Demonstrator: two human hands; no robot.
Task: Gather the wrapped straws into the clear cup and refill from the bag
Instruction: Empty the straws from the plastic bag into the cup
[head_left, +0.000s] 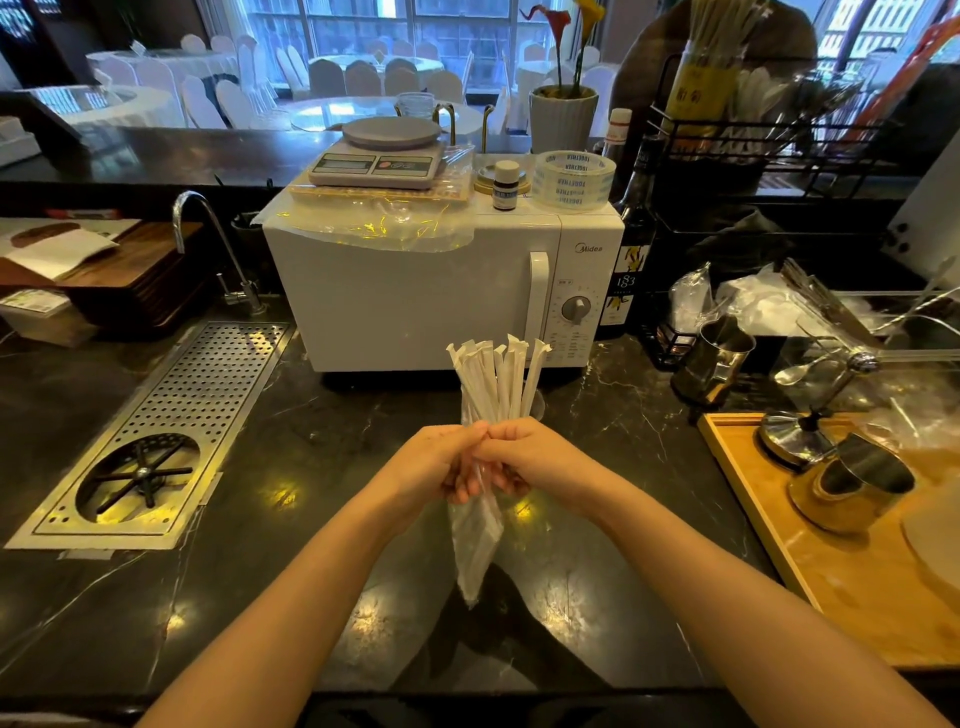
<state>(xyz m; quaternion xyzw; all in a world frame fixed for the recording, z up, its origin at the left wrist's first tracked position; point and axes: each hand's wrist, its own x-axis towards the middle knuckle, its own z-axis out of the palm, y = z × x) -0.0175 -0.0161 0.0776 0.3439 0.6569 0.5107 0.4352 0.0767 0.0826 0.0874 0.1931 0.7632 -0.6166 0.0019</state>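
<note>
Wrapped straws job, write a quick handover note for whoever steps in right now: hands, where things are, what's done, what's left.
Left hand: closed around the middle of the bundle of white paper-wrapped straws.
Right hand: closed on the same bundle, touching the left.
The bundle stands upright above the dark marble counter, in front of the white microwave; the clear plastic bag hangs from the bundle's lower end.
Clear cup: apparently just behind the bundle, mostly hidden.
Done: straws gathered in hand.
Left: free them from the bag, put them in the cup.

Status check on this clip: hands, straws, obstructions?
Left hand and right hand both clamped on wrapped straws in clear bag. Cup not clearly visible. Nothing blocking.
</note>
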